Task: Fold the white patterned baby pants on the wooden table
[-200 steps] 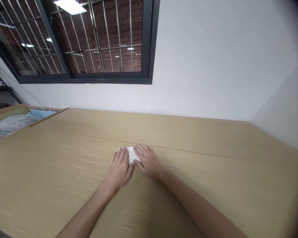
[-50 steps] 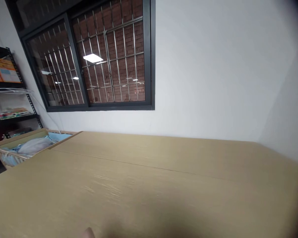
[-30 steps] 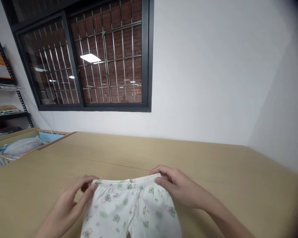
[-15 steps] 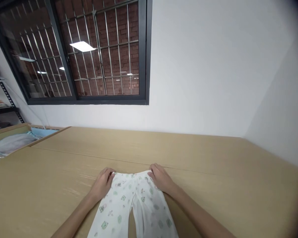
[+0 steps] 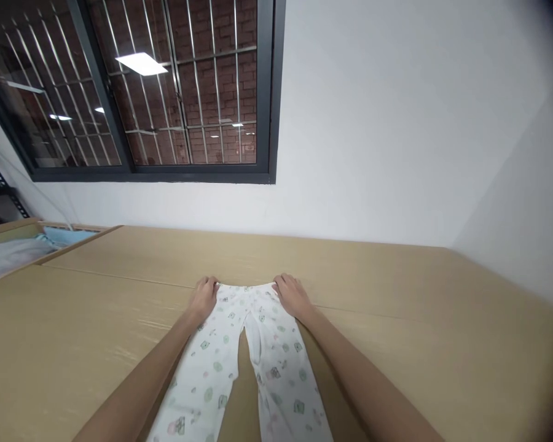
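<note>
— Comparing this with a second ago, what's different?

— The baby trousers (image 5: 244,307) have gone from being held up by the waistband to lying flat on the table (image 5: 396,319). They have also been pushed farther away, so more of both legs shows. The legs trail back toward the person and are slightly parted.

— And the hands?

— The left hand (image 5: 206,296) is on the left corner of the trousers' waistband and the right hand (image 5: 291,294) is on the right corner. The fingers of both are curled in narrow and hold the elastic edge down against the wood. Both forearms run along the outer sides of the legs.

— So where does that leave the work?

— I'd judge the garment is spread out and squared, front up. No fold has been made in it.

— What is it lying on?

— Pale wood-grain tabletop. A seam (image 5: 120,279) between two boards passes just beyond the trousers' waistband. Nothing else lies near the trousers.

— And the room?

— A plain white wall (image 5: 396,123) stands beyond the trousers. Up and to their left is a dark-framed window (image 5: 166,92) with bars, brick behind it and ceiling lights reflected in the glass. Far to the left of the trousers a wooden box (image 5: 80,237) holds pale blue and grey cloth (image 5: 4,255).
</note>
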`<state>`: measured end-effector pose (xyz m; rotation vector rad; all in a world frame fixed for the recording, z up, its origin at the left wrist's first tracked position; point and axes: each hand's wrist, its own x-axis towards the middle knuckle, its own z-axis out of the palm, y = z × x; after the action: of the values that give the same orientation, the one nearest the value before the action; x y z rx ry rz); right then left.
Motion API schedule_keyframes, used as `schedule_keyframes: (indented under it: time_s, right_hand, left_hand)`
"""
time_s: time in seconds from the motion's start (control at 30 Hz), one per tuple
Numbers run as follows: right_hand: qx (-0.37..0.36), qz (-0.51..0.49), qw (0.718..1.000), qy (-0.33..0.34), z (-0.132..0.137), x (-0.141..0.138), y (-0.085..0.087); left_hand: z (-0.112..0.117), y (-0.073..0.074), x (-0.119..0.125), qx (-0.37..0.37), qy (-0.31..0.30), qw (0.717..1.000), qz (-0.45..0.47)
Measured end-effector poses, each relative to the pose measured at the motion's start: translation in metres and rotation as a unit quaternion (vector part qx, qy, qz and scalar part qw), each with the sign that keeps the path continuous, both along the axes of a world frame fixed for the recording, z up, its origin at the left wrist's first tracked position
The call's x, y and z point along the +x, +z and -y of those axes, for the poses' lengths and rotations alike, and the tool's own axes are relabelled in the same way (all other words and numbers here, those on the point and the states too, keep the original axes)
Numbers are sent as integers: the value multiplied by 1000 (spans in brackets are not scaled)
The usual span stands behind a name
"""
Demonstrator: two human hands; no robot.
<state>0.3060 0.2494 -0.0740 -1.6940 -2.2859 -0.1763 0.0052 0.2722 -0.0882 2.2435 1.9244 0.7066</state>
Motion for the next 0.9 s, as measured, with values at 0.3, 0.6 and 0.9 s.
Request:
schedule_keyframes:
  time_s: [0.3,0.6,0.9]
  right_hand:
    - [-7,20,999,-27,-8,2,-2]
    - [7,18,999,-35,-4,2,-2]
    - [0,20,999,-27,-5,0,-2]
  left_hand:
    - [26,46,39,-22,20,999,-26]
    - [211,46,138,-180,-258,945,-94]
    - [238,12,172,-305,-318,886,-148]
